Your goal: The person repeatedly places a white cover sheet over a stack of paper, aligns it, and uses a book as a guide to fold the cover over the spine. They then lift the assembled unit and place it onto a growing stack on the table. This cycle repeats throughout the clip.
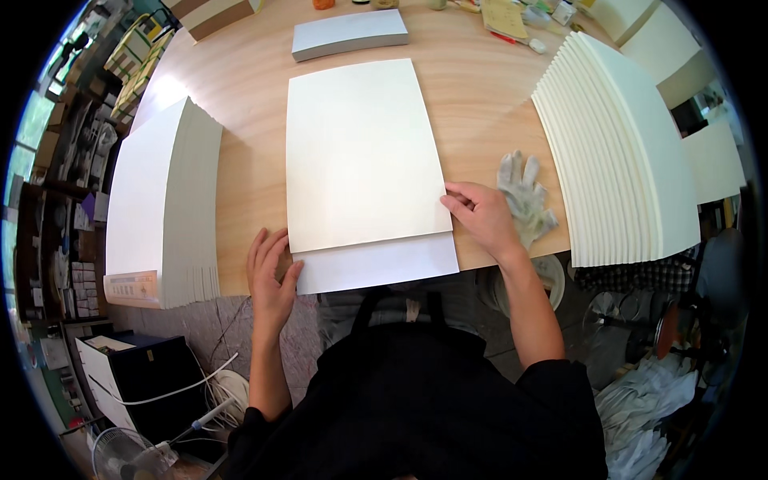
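Note:
In the middle of the table lies a large cream cover sheet (364,156), flat. From under its near edge sticks out a white sheet (380,262), whose lower edge reaches the table's front. My left hand (270,272) rests at their lower left corner, fingers apart, the thumb touching the white sheet's side. At the right edge of the cream sheet, my right hand (482,214) has its thumb and forefinger closed on the border. A grey-white work glove (526,198) lies just right of that hand. Whether the cream sheet is one layer or several, I cannot tell.
A tall stack of white booklets (144,208) stands left, and a stack of thick cream booklets (624,152) right. Behind the sheets is a smaller pile of grey-white paper (350,36). Small supplies and a yellow pad (504,18) lie on the far table (472,88).

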Available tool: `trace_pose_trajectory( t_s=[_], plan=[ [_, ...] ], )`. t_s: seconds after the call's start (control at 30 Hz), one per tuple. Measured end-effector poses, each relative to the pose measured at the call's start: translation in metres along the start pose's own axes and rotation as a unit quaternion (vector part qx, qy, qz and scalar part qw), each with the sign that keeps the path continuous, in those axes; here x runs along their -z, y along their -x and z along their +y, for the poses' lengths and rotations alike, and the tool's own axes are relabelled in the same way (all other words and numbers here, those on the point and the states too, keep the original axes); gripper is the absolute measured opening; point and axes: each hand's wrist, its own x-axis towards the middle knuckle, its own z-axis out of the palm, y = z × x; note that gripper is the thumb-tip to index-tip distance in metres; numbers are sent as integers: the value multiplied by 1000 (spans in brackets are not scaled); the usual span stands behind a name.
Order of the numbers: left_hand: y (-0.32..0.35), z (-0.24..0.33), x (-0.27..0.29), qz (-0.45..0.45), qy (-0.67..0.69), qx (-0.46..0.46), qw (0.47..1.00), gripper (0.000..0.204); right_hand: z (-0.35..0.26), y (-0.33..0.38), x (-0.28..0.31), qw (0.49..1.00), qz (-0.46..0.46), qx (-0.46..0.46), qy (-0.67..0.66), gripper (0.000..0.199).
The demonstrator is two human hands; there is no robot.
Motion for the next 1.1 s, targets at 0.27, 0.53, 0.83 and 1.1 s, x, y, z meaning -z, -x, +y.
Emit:
trace_pose_trajectory(
  t_s=[0.27, 0.53, 0.83, 1.1],
  plan=[
    [-23, 30, 0, 16, 74, 26, 997, 61, 0, 5, 5, 995, 43, -36, -82, 28],
    [-50, 85, -10, -202, -139, -244, 938, 100, -27, 53, 43, 999, 4, 38, 10, 40],
    [-50, 69, 11, -219, -118, -193, 949, 66, -32, 49, 5, 987, -99, 102, 81, 66],
    [-97, 29, -1, -188, -7, -47, 981, 33, -27, -3, -30, 994, 45, 96, 11, 29]
  ],
)
